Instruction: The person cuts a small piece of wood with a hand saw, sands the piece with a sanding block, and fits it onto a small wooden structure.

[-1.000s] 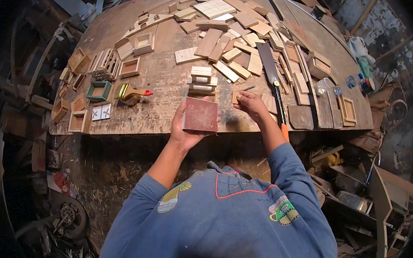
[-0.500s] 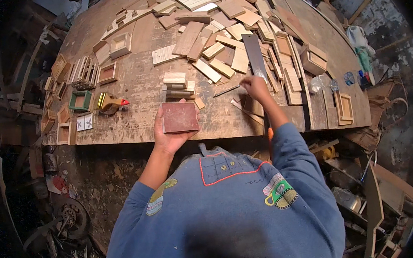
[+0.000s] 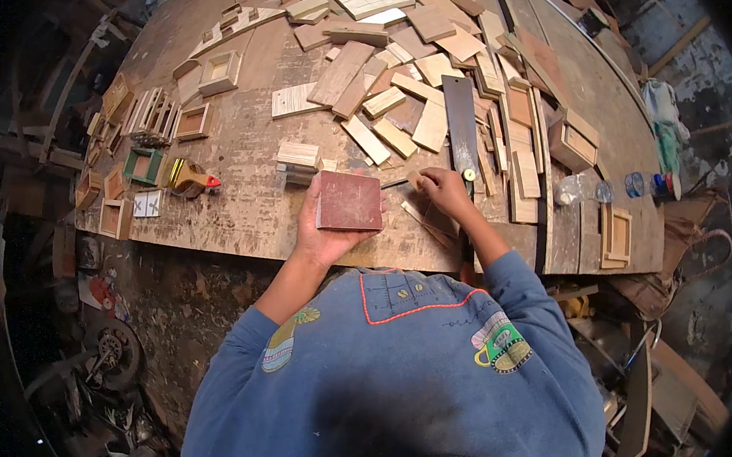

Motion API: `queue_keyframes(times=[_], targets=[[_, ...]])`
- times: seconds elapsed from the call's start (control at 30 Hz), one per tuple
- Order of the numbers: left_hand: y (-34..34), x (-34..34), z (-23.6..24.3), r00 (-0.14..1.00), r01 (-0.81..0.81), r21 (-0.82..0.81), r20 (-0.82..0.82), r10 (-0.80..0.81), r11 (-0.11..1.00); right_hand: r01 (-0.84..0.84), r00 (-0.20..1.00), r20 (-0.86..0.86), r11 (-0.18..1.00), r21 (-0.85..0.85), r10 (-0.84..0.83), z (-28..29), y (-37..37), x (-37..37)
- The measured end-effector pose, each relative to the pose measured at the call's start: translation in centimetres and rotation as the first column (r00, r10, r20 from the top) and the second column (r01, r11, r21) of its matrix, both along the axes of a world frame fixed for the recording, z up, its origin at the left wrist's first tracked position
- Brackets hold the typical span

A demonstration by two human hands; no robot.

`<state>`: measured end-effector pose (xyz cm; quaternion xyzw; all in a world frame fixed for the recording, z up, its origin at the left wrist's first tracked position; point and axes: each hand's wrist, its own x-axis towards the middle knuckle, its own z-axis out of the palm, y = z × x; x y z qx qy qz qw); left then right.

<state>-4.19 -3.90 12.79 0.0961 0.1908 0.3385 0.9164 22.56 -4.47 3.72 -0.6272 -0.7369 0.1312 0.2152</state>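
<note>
My left hand is closed around a flat, reddish-brown block and holds it up near the bench's front edge, its broad face toward me. To its right, my right hand has its fingers pinched together. A small tan bit shows at the fingertips, too small to name. From there a thin dark stick like a pencil runs left toward the block. Just behind the block is a small stack of wooden blocks. A long dark metal blade lies beyond my right hand.
Loose boards cover the middle and back of the wooden bench. Small wooden boxes, a green frame and a paintbrush sit at left. Plastic bottles and a wooden frame are at right.
My view has turned, so the bench looks tilted. The left hand has brought the red-brown block to the right. My right hand has come lower and left, closer to it.
</note>
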Motion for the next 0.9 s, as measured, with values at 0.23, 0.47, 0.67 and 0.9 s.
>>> queue_keyframes(times=[0.23,0.47,0.67,0.9], targets=[[0.1,0.9,-0.6,0.993,-0.056,-0.011,-0.101,0.055,0.998,-0.260,0.459,-0.880,0.929,-0.265,-0.122,8.2,-0.9,-4.3],[-0.1,1.2,1.0,0.999,0.041,-0.128,-0.001,-0.041,0.991,-0.162,0.944,-0.180,0.865,0.475,0.275,10.4,-2.6,-8.8],[0.4,-0.4,1.0,0.995,0.093,-0.063,-0.023,-0.095,0.994,-0.227,0.938,-0.128,0.849,0.478,0.323,11.3,-3.8,-10.8],[0.3,-2.8,-0.5,0.981,0.191,-0.103,-0.015,-0.193,0.976,-0.063,0.985,-0.118,0.888,0.455,0.130,10.0,-4.0,-12.2]])
